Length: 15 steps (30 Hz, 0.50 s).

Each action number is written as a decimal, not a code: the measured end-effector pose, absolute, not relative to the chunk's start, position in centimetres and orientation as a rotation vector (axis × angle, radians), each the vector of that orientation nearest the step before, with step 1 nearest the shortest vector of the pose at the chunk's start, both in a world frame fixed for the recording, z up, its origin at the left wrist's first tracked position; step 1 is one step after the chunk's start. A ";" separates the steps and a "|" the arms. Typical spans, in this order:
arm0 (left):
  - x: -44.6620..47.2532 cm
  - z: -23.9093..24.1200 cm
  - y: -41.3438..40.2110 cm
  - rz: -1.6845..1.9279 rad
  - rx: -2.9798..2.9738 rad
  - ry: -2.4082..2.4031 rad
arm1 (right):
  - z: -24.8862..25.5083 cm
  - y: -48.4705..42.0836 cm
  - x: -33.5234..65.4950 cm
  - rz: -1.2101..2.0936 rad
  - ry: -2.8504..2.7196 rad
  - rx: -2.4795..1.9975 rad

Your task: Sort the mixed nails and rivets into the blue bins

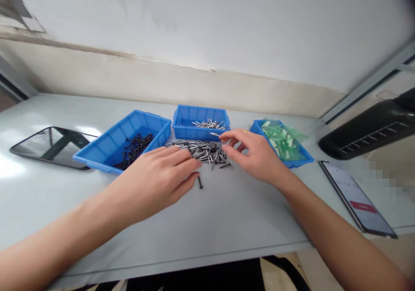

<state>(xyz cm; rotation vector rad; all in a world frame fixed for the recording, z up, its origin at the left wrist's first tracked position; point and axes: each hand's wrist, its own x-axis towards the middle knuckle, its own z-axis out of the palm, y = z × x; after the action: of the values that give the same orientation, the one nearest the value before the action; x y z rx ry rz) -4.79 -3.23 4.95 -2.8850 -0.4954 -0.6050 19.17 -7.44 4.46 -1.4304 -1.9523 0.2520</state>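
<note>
The right hand (pixel 256 156) has its grip pinching a small silver piece (pixel 214 134), one end hidden by fingertips, above a metal pile (pixel 211 153) on the counter (pixel 227 222). The left hand (pixel 162 172) partly covers the pile; whether its grip pinches the adjacent dark screw (pixel 200 183), I cannot tell.

your grey table (pixel 227 226), three blue bins (pixel 194 132) far, metal fasteners (pixel 209 153) among them, glossy panel (pixel 35 146) left, phone (pixel 359 202), bottle (pixel 366 129) right
</note>
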 end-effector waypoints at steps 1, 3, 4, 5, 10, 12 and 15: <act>-4.7 4.9 -3.4 -0.563 -2.919 -0.453 | 4.3 -7.3 19.2 0.288 -1.928 -1.432; -4.5 4.7 -3.6 -0.482 -2.990 -0.397 | 3.9 -7.0 19.2 0.404 -1.872 -1.412; -4.4 4.6 -3.8 -0.448 -3.022 -0.380 | 3.7 -6.8 19.2 0.470 -1.841 -1.400; -4.3 4.5 -3.9 -0.410 -3.045 -0.361 | 3.5 -6.7 19.2 0.524 -1.810 -1.392; -4.3 3.9 -3.9 -0.285 -3.041 -0.322 | 3.0 -6.4 19.2 0.416 -1.786 -1.389; -4.4 3.8 -3.9 -0.252 -3.032 -0.330 | 3.0 -6.6 19.1 0.244 -1.882 -1.383; -4.3 3.7 -3.8 -0.208 -3.027 -0.329 | 3.0 -6.8 18.9 0.074 -2.063 -1.376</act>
<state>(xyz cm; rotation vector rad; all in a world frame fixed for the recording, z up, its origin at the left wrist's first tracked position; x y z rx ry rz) -4.34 -3.83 3.66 -3.0272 -0.3285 -0.2076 18.88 -6.85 2.97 -1.3762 -2.0629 0.0738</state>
